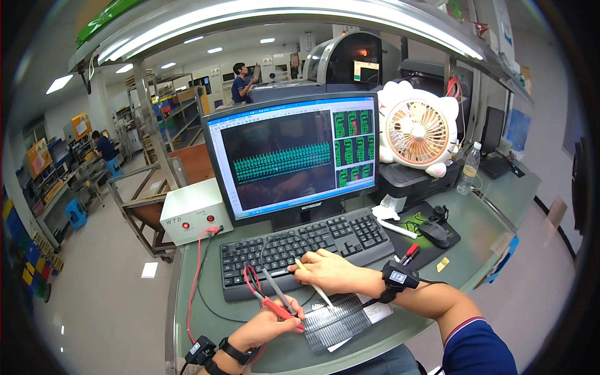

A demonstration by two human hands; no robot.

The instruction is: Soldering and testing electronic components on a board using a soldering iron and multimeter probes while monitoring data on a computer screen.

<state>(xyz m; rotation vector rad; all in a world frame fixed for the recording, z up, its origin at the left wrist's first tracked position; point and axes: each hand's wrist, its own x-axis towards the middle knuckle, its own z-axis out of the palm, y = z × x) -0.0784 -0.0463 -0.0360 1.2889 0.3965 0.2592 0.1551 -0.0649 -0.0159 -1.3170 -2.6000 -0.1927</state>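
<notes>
My left hand point(267, 326) is closed around a red test probe point(275, 307), whose tip points toward a dark panel of narrow ribbed strips point(337, 325). A grey pen-shaped stick point(275, 287) also rises from between its fingers. My right hand point(337, 272) pinches a slim cream pen-shaped tool point(320, 294) above the panel, its lower end at the panel's upper edge; whether it touches I cannot tell. White paper point(377, 312) shows from beneath the panel. The right hand lies over the front of the black keyboard point(250, 262).
A monitor point(281, 156) with a green board layout stands behind the keyboard. Left of it, a white box point(195, 212) feeds the red lead. To the right are a mouse point(434, 234), a red marker point(409, 254), a cat-shaped fan point(417, 132) and a bottle point(469, 170).
</notes>
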